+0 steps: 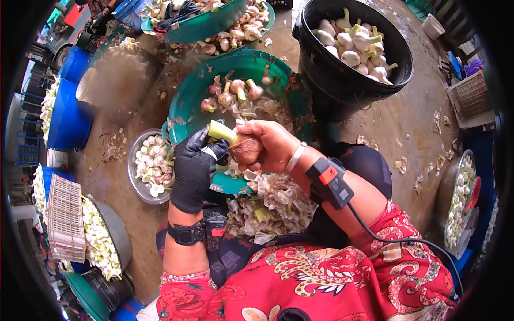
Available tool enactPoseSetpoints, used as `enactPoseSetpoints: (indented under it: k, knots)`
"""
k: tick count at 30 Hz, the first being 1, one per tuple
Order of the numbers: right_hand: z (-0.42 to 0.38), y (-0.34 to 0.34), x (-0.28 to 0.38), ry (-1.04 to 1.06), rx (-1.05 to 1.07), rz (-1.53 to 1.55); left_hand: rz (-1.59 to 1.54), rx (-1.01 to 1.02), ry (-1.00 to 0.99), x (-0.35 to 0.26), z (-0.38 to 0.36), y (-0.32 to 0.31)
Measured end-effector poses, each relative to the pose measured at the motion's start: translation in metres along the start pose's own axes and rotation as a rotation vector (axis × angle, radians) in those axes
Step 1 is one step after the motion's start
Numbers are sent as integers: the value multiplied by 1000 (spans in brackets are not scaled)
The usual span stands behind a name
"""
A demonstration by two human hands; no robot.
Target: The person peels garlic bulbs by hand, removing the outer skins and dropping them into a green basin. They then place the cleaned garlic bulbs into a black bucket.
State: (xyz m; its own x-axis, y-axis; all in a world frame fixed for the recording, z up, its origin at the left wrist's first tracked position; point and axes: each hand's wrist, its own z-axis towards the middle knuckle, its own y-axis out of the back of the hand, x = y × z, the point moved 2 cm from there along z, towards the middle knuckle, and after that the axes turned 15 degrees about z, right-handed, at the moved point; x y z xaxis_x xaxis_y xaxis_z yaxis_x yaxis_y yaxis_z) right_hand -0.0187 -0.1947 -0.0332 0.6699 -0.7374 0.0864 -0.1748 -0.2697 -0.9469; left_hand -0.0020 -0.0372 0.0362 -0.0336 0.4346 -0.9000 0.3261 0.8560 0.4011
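Note:
A garlic bulb (247, 148) with brownish-purple skin and a thick pale green stem is held in front of me. My right hand (270, 142), bare, is closed around the bulb. My left hand (195, 170), in a black glove, grips the stem end; a pale strip shows across its fingers, too small to name. Below both hands stands a green basin (187, 99) with several unpeeled garlic bulbs (226, 97) and loose skins in it. A heap of papery garlic skins (270, 206) lies between my legs.
A black bucket (334, 83) of peeled white garlic stands at the upper right. A metal bowl (133, 176) of small garlic sits left of the basin. Another green basin (214, 24) is at the back. Blue tubs (72, 115) and a plastic crate (67, 214) line the left side.

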Motion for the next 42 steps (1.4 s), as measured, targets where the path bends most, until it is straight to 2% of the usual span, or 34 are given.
enactPoseSetpoints:
  k: [2, 3, 5, 6, 8, 10, 11, 15, 16, 17, 18, 19, 21, 22, 24, 25, 26, 28, 30, 31, 32, 34, 36, 37, 38, 40, 41, 42]
  knots:
    - [-13, -18, 2, 105, -199, -149, -59, 19, -12, 0, -3, -3]
    - [-13, -17, 0, 101, -199, -151, -111, 67, -11, 7, -2, 1]
    - [-13, -20, 4, 457, -181, -574, -109, 44, -20, 14, 0, 0]
    - [-12, -20, 5, 458, -176, -572, -103, 30, -26, 17, 0, 0]
    - [-16, -24, 9, 703, -163, -1142, -81, 44, -16, 22, 0, -1]
    - [-18, -28, 6, 1004, -110, -1601, 429, -43, -264, 17, 2, -2]
    - [-17, -29, 3, 1012, -98, -1617, 599, -70, -342, 12, -1, -5]
    - [-18, -29, 0, 970, -151, -1715, 758, -94, -481, 18, -1, -10]
    - [-17, -31, 0, 979, -171, -1773, 758, -92, -481, 18, 0, -9]
    - [-16, -32, -1, 987, -191, -1832, 666, -59, -378, 19, 2, -9]
    - [-15, -32, -3, 986, -191, -1832, 574, -27, -276, 20, 3, -8]
    - [-15, -32, -7, 1028, -214, -1838, 575, -28, -275, 23, 4, -8]
    - [-15, -33, -10, 1109, -256, -1844, -70, 79, -13, 35, 10, -10]
    - [-14, -31, -9, 1111, -257, -1841, -68, 80, -12, 35, 11, -8]
    - [-16, -25, -1, 1255, -259, -1531, -398, 57, 4, 32, 13, 3]
    - [-19, -26, 7, 1032, -354, -1301, -641, 48, -57, 43, 17, 12]
    - [-12, -11, 14, 903, -389, -953, -779, 29, 75, 53, 20, 27]
    - [-30, -29, 26, 763, -270, -474, -947, -132, 86, 56, 24, 51]
    - [-39, -24, 41, 836, -275, -418, -928, -34, -151, 53, 25, 84]
    - [-42, -21, 46, 857, -260, -461, -907, -130, 44, 50, 18, 82]
    - [-44, -20, 48, 873, -244, -505, -718, 16, -9, 52, 13, 65]
    - [-44, -21, 41, 888, -129, -545, 231, 318, -236, 48, 4, 26]
    - [-41, -18, 35, 918, -125, -706, -261, 299, 116, 47, -5, -10]
    - [-40, -18, 30, 889, -102, -692, -390, 273, 151, 31, -1, -14]
    - [-38, -19, 26, 861, -76, -678, -389, 270, 160, 24, 1, -18]
    - [-31, -15, 15, 797, -80, -789, -626, 214, 37, 12, 6, -20]
    - [-24, -8, 11, 893, -19, -958, -575, 154, 44, 20, 7, -19]
    - [-26, -9, 10, 810, -100, -1019, -577, 154, 49, 22, 8, -18]
